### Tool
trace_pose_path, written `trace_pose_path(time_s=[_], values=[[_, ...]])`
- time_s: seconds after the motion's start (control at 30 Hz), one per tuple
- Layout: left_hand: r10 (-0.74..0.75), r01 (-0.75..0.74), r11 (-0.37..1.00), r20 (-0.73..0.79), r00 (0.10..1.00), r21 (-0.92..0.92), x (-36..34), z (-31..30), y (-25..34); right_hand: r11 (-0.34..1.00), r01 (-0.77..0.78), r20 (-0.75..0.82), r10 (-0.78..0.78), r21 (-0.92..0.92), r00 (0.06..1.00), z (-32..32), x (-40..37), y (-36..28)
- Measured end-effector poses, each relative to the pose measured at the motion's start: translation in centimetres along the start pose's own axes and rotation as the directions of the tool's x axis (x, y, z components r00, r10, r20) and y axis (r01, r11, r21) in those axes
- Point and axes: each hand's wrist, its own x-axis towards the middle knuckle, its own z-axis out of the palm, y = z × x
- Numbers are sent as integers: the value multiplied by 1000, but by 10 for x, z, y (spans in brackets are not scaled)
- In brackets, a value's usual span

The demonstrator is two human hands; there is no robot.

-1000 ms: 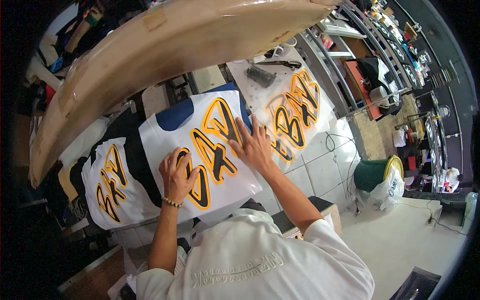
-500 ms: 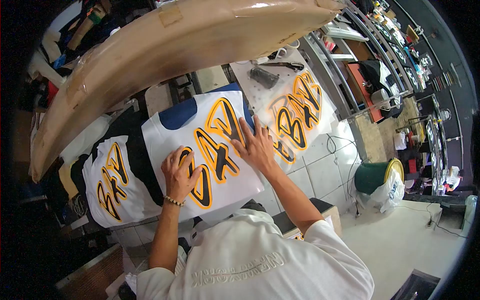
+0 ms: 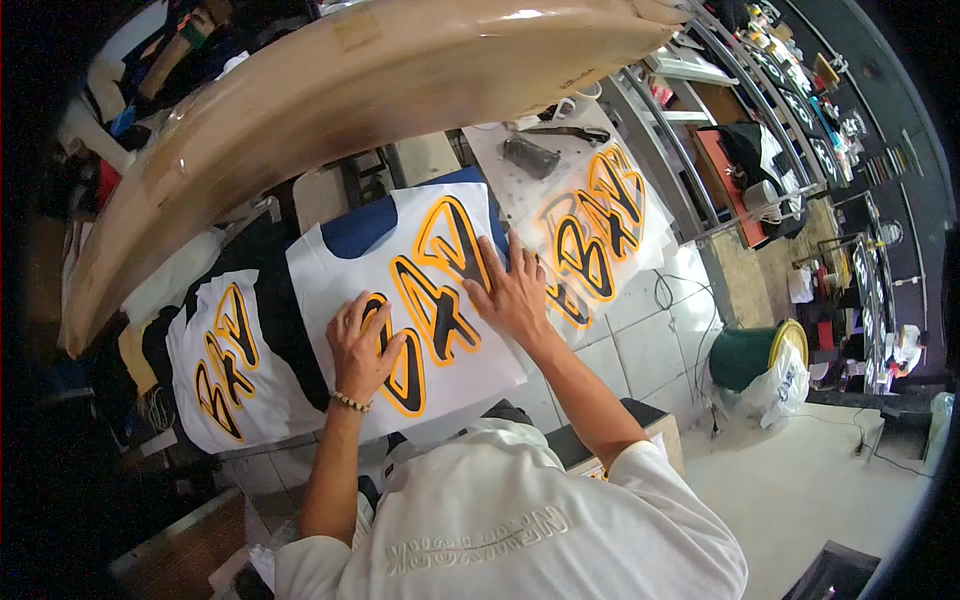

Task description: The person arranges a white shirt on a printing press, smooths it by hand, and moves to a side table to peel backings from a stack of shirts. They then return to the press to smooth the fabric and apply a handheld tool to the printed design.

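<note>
White sheet (image 3: 480,365) wants flat palms, we judge: press from the middle outward, evenly on both sides, so it neither slides askew nor traps a crease; our left hand (image 3: 362,345) rests on its near end, fingers loosely spread, holding nothing, and our right hand (image 3: 512,290) lies open, palm down, on its far side, equally empty. It lies across a blue garment (image 3: 355,225) just ahead of us, between two similar prints (image 3: 225,350); it looks thin and glossy, with fat black letters edged in orange.
</note>
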Motion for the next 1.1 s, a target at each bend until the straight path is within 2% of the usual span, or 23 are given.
trace_pose_path(time_s=[0.23,0.43,0.47,0.5,0.53,0.63,0.83,1.1], values=[[3,-3,1000,-16,1000,5,-3,3,0,1000,-2,3,2,19,1000,-4,1,-3],[14,-12,999,-66,998,32,-9,11,-2,993,-85,113,76,84,991,-12,4,-8],[5,-3,1000,-78,997,21,-10,14,-3,1000,-25,62,26,-13,998,-6,2,-3],[-9,4,998,-84,996,-59,-9,19,-6,998,-32,59,29,49,998,-2,2,1],[-2,-1,1000,-99,995,-23,-9,19,-7,992,-38,68,30,118,997,0,1,1],[-19,19,1000,-79,997,6,-12,15,-5,989,-75,152,55,130,987,-10,5,-8],[-19,17,1000,-122,992,-19,-13,9,-7,997,38,95,-44,67,994,-3,5,-6],[-34,33,999,-117,993,-11,-15,7,-5,999,42,95,-44,29,994,-4,5,-8]])
